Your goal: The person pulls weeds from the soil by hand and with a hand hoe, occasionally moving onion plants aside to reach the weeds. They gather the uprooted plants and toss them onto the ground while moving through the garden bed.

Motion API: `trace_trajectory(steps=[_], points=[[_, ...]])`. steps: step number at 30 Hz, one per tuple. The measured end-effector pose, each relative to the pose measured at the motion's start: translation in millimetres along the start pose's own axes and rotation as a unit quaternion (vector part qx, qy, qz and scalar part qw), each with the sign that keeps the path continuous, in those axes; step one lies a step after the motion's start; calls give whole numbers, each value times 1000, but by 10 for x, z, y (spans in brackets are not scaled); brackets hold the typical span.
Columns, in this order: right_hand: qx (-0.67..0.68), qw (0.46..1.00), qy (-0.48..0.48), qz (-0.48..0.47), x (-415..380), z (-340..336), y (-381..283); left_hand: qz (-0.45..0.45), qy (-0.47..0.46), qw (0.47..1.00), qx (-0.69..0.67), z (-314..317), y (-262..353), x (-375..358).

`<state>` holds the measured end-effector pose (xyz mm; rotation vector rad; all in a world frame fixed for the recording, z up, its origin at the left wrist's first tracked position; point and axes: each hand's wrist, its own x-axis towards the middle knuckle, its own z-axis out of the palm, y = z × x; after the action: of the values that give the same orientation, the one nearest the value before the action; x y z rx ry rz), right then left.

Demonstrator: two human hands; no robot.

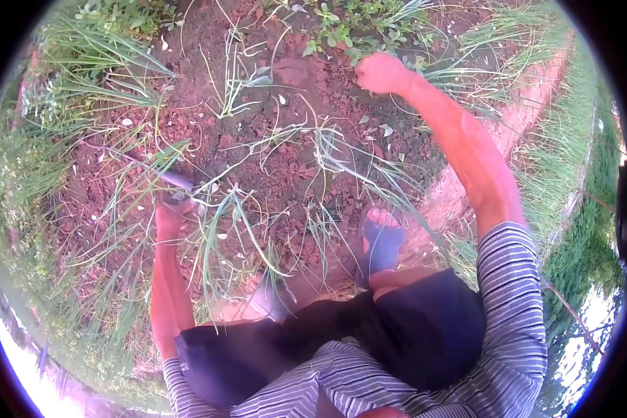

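My right hand [383, 73] reaches far forward, its fingers closed at the lower edge of a low leafy weed [334, 33]. The fingers hide most of what is gripped there. Nearer my left foot, my left hand [173, 216] is closed around the end of a sickle-like tool [174, 179]. This tool has a pale purple-grey wide part and thins to a dark curved tip pointing left; its grip is hidden by the fingers. Thin green onion-like plants [233, 202] stand and droop beside the left hand. Another onion-like clump [324, 150] leans over the soil between my hands.
My sandalled feet [382, 240] are on the bare reddish soil [292, 73]. Long-leaved plants [111, 63] grow at the left, and denser grass-like rows [550, 160] line the right. A pale earth ridge [460, 184] runs along the right side. Small whitish leaves lie scattered.
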<state>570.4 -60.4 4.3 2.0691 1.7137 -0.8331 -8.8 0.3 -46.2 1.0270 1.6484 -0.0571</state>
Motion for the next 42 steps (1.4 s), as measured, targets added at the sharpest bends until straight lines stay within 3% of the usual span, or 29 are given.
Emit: trace_trajectory(steps=[1, 4, 8, 12, 13, 16, 22, 23, 26, 29, 32, 33, 40, 41, 42], points=[[52, 998, 20, -17, -24, -4, 76, 5, 2, 1000, -5, 21, -5, -11], [219, 973, 52, 55, -159, -248, 393, 8, 14, 999, -49, 36, 72, -86], [-8, 999, 41, 17, -173, -87, 605, 3, 13, 999, -35, 61, 98, -104], [-23, 996, -12, 82, -302, -20, 329, -37, 61, 994, 83, 64, 160, -114], [-25, 994, -15, 102, -271, 21, 312, -9, 95, 992, 83, 72, 31, -17], [-51, 995, -45, 73, -206, 58, 305, -16, 49, 998, 26, -10, -110, 110], [101, 992, -67, -35, -275, -337, 182, -29, 64, 994, 80, 53, 47, -11], [66, 994, -16, -86, -247, -288, 159, -29, 65, 994, 83, 50, 75, -14], [48, 994, -30, -98, -196, -183, -227, -23, 66, 994, 85, 48, 96, -2], [-24, 966, 139, -215, 77, 273, -319, -23, 67, 993, 90, 34, 103, -15], [-213, 952, 202, -86, 147, 354, -284, -21, 72, 993, 94, 48, 130, -52], [-79, 982, 169, -44, 87, 230, -301, -21, 72, 993, 96, 47, 128, -58], [-109, 983, 139, 42, 150, 118, -209, -16, 79, 991, 111, 80, 208, -165], [-119, 971, 203, 39, 176, 143, -177, -7, 91, 990, 104, 88, 217, -183], [-121, 975, 183, 24, 181, 122, -180, -15, 84, 992, 95, 70, 148, -131]])
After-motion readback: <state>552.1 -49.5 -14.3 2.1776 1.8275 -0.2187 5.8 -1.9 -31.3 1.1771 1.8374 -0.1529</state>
